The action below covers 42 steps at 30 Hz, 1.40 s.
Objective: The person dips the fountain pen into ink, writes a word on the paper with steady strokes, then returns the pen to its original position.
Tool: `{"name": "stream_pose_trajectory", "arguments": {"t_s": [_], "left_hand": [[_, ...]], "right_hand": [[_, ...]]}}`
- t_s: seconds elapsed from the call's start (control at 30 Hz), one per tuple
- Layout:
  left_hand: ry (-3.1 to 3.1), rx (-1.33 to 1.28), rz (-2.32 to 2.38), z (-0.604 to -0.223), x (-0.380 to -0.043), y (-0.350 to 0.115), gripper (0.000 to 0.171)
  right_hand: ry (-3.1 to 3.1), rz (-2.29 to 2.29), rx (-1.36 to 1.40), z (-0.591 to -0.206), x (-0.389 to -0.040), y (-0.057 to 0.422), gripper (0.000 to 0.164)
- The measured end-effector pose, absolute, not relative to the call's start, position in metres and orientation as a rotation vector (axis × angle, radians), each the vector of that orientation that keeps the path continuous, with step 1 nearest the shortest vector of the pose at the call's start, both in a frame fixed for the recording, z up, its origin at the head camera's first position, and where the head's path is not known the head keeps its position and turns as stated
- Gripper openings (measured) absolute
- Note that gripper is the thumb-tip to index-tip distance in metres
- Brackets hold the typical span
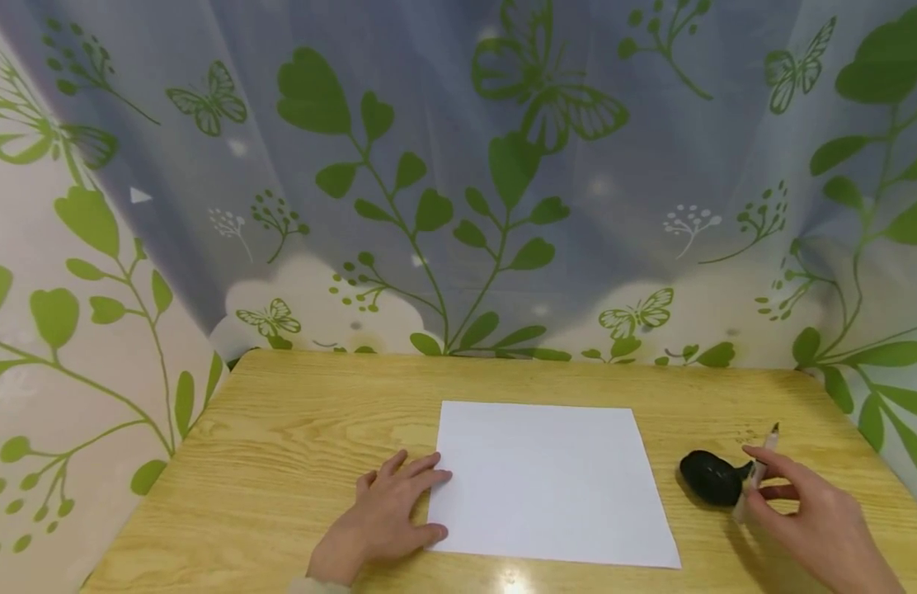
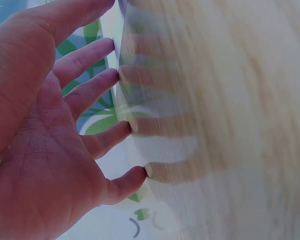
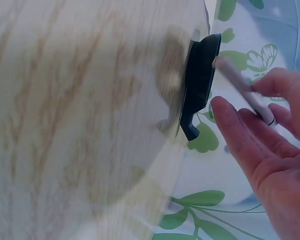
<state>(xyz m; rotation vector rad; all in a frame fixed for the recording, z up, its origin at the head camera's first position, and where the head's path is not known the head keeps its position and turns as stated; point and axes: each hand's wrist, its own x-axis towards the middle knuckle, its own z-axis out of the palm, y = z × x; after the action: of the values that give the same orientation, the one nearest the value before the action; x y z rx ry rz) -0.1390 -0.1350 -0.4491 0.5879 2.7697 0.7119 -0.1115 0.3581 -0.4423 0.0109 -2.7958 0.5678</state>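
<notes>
A sheet of white paper point(image 1: 547, 487) lies on the wooden table. My left hand point(image 1: 392, 516) rests at its left edge, fingers spread, thumb and some fingertips on the paper. In the left wrist view, the fingertips of that hand point(image 2: 55, 135) touch down on the surface. My right hand point(image 1: 822, 511) pinches a white pen point(image 1: 769, 441) between thumb and fingers, its dark tip pointing away from me. Beside the pen lies a black oval, spoon-like thing with a short stem point(image 1: 709, 477). The right wrist view shows the pen point(image 3: 245, 91) held above the surface, next to the black thing point(image 3: 201, 72).
The wooden table point(image 1: 317, 412) reaches back to a curtain point(image 1: 429, 247) printed with green leaves and butterflies, which also hangs along the left and right sides. Small dark marks point(image 1: 746, 434) show on the table behind the black thing.
</notes>
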Motion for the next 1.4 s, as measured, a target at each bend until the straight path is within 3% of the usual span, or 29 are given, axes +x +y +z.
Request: {"name": "stream_pose_trajectory", "arguments": {"t_s": [0.8, 1.4], "left_hand": [[2.749, 0.584, 0.790, -0.452, -0.137, -0.136, 0.062], [2.744, 0.591, 0.815, -0.452, -0.137, -0.137, 0.063]], "right_hand": [[-2.695, 0.833, 0.010, -0.446, -0.109, 0.343, 0.020], [-2.628, 1.273, -0.081, -0.453, -0.112, 0.346, 0.035]]}}
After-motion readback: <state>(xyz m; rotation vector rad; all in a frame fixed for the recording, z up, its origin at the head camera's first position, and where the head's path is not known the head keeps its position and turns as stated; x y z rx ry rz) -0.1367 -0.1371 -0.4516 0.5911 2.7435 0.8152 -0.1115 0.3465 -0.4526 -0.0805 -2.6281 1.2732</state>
